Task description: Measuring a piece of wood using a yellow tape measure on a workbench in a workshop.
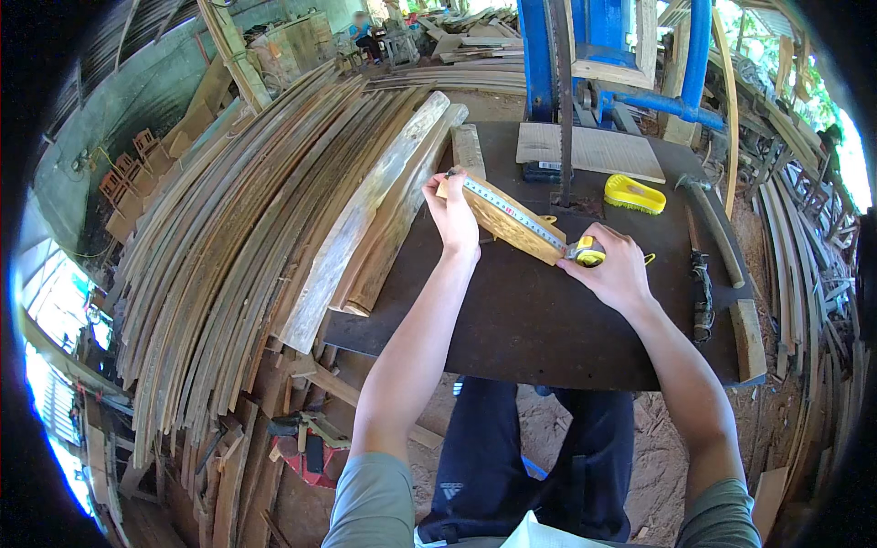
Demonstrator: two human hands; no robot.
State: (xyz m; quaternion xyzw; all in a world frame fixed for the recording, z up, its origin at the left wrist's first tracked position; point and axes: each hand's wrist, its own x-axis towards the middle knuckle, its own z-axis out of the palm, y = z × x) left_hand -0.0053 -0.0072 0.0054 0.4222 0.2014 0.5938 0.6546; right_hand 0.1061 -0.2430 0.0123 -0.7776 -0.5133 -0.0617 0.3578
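A short wooden board [505,226] is held up at a slant over the dark worktable [548,338]. Along its upper edge runs the pale blade of a tape measure [587,252] with a yellow and grey case. My left hand [453,212] pinches the board's far left end together with the blade's tip. Closed round the tape measure's case, my right hand [614,265] has its thumb against the board's near right end. The thin bandsaw blade [561,119] stands upright just beyond the board.
Beyond my right hand lie a yellow brush [635,194], a hammer [717,233], a dark-handled knife [702,292] and a wood block [747,340]. A flat board [594,151] rests beneath the blue machine frame [539,64]. Long planks [247,219] are stacked at left. Far back, a person [365,38] sits.
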